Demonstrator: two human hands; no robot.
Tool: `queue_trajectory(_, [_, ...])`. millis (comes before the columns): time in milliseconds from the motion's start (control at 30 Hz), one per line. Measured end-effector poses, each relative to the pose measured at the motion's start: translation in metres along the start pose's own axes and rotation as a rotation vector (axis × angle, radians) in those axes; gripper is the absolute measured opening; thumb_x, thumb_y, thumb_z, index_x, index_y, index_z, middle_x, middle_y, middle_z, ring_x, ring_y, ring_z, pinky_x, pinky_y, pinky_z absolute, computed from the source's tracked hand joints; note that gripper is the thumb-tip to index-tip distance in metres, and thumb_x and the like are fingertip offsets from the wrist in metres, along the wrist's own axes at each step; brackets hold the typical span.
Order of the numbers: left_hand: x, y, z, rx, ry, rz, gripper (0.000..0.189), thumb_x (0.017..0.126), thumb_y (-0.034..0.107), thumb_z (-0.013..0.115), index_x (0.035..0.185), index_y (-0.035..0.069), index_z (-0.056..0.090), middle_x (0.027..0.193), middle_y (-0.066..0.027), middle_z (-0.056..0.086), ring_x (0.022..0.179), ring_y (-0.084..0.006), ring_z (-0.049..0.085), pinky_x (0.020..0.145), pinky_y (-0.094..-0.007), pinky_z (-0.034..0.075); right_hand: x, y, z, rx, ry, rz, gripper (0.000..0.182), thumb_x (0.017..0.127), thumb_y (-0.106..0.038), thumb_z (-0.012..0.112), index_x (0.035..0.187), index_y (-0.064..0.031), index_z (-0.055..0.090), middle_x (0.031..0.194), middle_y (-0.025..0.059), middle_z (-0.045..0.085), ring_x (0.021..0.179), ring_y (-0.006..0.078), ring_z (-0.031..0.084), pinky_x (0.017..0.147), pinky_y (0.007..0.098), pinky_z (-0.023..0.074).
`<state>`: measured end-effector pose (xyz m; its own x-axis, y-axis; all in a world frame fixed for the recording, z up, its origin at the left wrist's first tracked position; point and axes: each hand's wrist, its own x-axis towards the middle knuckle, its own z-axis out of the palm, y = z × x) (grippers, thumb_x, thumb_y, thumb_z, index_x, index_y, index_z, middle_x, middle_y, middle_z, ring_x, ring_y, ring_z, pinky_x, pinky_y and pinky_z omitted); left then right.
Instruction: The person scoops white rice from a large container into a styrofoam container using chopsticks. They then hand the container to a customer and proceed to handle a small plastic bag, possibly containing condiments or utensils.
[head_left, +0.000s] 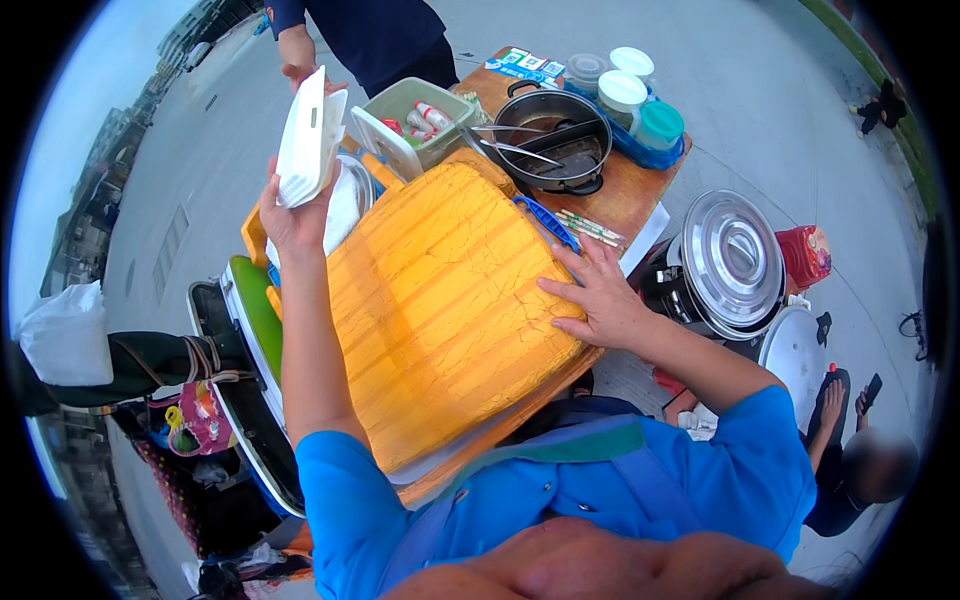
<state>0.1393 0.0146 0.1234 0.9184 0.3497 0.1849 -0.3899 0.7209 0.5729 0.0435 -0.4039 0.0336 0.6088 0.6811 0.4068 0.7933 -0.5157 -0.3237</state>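
My left hand (296, 214), raised at the upper left, holds the lower end of a white foam takeaway box (311, 142), its lid partly apart from the base. Another person's hand (300, 64) is at the box's far end. My right hand (600, 292) rests with spread fingers on the right corner of a large box or lid wrapped in yellow tape (450, 300). Beside those fingers lie a blue plastic handle (547, 223) and several paper-wrapped chopsticks (589, 225).
A green tub (450, 142) with small bottles, a divided black pan (551, 139) with tongs, and lidded jars (622, 90) stand on a wooden board (645, 187). Lidded metal pots (735, 262) stand at right. A person (862, 465) holding a phone is at lower right.
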Motion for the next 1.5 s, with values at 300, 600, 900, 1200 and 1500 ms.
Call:
queue_trajectory(300, [0.076, -0.052, 0.036, 0.085, 0.135, 0.143, 0.039, 0.089, 0.014, 0.044, 0.127, 0.009, 0.04, 0.138, -0.0231, 0.039, 0.129, -0.0485, 0.035, 0.103, -0.0703, 0.032, -0.004, 0.043, 0.039, 0.51, -0.044, 0.1, 0.051, 0.084, -0.018, 0.061, 0.133, -0.0097, 0.052, 0.145, 0.0284, 0.029, 0.129, 0.0435, 0.039, 0.108, 0.0432, 0.0339])
queue_trajectory(600, [0.119, -0.061, 0.025, 0.075, 0.082, 0.204, 0.041, 0.089, 0.011, 0.042, 0.129, 0.009, 0.037, 0.141, -0.0232, 0.034, 0.132, -0.0487, 0.031, 0.104, -0.0708, 0.029, -0.007, 0.059, 0.031, 0.568, -0.044, 0.049, 0.051, 0.08, -0.014, 0.064, 0.13, -0.0066, 0.054, 0.139, 0.0275, 0.038, 0.128, 0.0432, 0.041, 0.106, 0.0444, 0.0366])
queue_trajectory(900, [0.155, -0.051, 0.005, 0.079, 0.041, 0.193, 0.048, 0.097, 0.024, 0.045, 0.139, 0.01, 0.027, 0.146, -0.0216, 0.025, 0.136, -0.046, 0.027, 0.104, -0.0697, 0.029, -0.006, 0.065, 0.031, 0.619, -0.07, 0.026, 0.053, 0.079, -0.013, 0.066, 0.13, -0.0086, 0.054, 0.14, 0.0262, 0.037, 0.128, 0.0428, 0.04, 0.106, 0.0459, 0.0356])
queue_trajectory(1200, [-0.024, -0.031, -0.043, 1.595, 0.22, 0.114, 0.072, 0.093, 0.032, 0.059, 0.15, 0.012, 0.02, 0.154, -0.0157, 0.022, 0.141, -0.0317, 0.025, 0.112, -0.0449, 0.026, -0.005, 0.061, 0.035, 0.606, -0.084, 0.004, 0.05, 0.081, -0.016, 0.065, 0.129, -0.0077, 0.055, 0.14, 0.0265, 0.038, 0.129, 0.0438, 0.039, 0.107, 0.0471, 0.0343])
queue_trajectory(1500, [-0.348, 0.033, -0.131, 1.892, 0.927, -0.078, 0.067, 0.087, 0.022, 0.067, 0.14, -0.003, 0.035, 0.135, -0.0269, 0.044, 0.125, -0.0376, 0.045, 0.105, -0.0403, 0.035, -0.017, 0.05, 0.045, 0.566, -0.032, 0.075, 0.046, 0.081, -0.013, 0.059, 0.125, 0.0006, 0.056, 0.137, 0.0284, 0.04, 0.125, 0.043, 0.043, 0.105, 0.0447, 0.0351])
